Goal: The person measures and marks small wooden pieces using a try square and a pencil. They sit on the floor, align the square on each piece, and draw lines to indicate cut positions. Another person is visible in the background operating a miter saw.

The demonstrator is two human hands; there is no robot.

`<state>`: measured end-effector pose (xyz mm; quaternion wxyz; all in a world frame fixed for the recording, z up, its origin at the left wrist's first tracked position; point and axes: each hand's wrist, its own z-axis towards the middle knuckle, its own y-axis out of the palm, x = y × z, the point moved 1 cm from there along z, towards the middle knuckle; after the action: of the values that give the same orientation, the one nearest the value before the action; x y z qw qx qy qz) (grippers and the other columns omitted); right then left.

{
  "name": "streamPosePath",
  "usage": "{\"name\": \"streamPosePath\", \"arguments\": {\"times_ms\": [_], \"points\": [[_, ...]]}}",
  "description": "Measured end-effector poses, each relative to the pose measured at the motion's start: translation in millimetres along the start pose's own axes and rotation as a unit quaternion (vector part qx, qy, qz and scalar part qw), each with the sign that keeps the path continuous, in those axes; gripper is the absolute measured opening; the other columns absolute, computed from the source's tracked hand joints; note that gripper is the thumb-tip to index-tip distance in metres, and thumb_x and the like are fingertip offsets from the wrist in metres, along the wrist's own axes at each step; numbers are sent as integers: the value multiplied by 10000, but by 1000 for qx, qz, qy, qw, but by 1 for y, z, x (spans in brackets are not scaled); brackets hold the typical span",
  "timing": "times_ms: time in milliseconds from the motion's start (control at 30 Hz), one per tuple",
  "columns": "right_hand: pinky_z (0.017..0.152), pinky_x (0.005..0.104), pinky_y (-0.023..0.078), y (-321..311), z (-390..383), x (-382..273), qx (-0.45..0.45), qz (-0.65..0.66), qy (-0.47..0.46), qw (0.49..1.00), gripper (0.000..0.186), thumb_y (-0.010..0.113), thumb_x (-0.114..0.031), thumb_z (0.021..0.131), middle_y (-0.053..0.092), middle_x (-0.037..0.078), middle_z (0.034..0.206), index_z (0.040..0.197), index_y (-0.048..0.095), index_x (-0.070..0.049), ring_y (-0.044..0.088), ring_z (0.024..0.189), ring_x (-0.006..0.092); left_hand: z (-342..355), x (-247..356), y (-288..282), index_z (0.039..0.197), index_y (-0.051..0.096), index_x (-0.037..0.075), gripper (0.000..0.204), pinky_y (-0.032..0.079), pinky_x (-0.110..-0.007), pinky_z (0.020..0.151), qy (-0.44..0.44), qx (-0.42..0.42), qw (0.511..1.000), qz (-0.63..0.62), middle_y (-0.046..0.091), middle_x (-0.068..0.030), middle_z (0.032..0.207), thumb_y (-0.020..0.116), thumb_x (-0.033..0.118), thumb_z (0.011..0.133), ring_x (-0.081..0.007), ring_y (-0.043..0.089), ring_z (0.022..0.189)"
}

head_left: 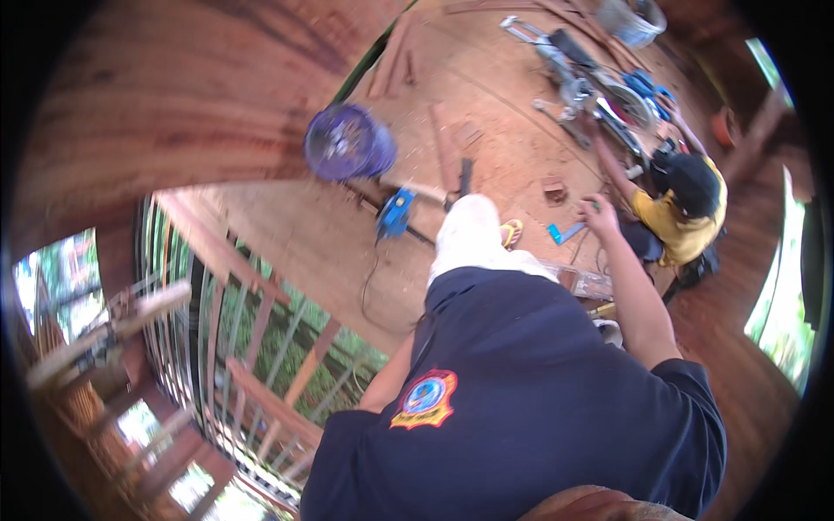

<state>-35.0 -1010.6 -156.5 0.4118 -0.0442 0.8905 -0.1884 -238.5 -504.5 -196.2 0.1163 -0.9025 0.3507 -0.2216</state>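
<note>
My right hand [598, 214] reaches forward over the floor at the right of my legs. Its fingers are curled, with a small dark green bit showing among them that is too small to name. Just left of it is a square-like tool [556, 233] with a blue handle and a pale blade; whether the hand touches it I cannot tell. A small reddish wood block [554, 190] lies beyond the hand. My left forearm [388, 379] hangs by my side, and the left hand is hidden behind my shirt.
A co-worker in a yellow shirt [678, 221] bends over a miter saw [599, 95] at the right. Ahead stand a purple bucket [378, 143] and a blue corded power tool [395, 214]. Planks [445, 143] and sawdust lie on the floor. A slatted railing [261, 339] edges the left.
</note>
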Motion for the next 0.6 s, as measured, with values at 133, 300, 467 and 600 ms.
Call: {"name": "streamPosePath", "arguments": {"times_ms": [133,300,467,600], "points": [[600,288,533,33,-28,11,-1,36,-1,999,256,657,-208,931,673,73,818,1122,619,-42,650,672,132,41,23,-84,1153,681,68,336,505,-375,921,31,2,994,107,706,-162,1117,625,260,883,-289,665,1076],[544,320,529,61,-84,106,84,47,163,982,263,677,-205,894,661,84,758,1097,620,-48,644,620,165,81,50,-167,1136,696,79,315,507,-370,932,79,-20,982,168,708,-148,1132,660,227,860,-279,667,1087],[422,321,442,110,-174,177,138,66,320,935,138,620,-140,919,608,60,679,1030,580,-69,581,507,166,117,24,-213,1059,711,39,290,515,-338,900,92,2,996,5,725,-132,1054,667,252,868,-226,685,1002],[431,313,441,204,-218,179,134,89,328,931,156,613,-162,924,632,85,709,1052,578,-82,603,525,171,135,-32,-254,1033,680,16,251,516,-284,732,162,-7,987,-2,686,-17,881,639,235,918,-107,622,786]]}}
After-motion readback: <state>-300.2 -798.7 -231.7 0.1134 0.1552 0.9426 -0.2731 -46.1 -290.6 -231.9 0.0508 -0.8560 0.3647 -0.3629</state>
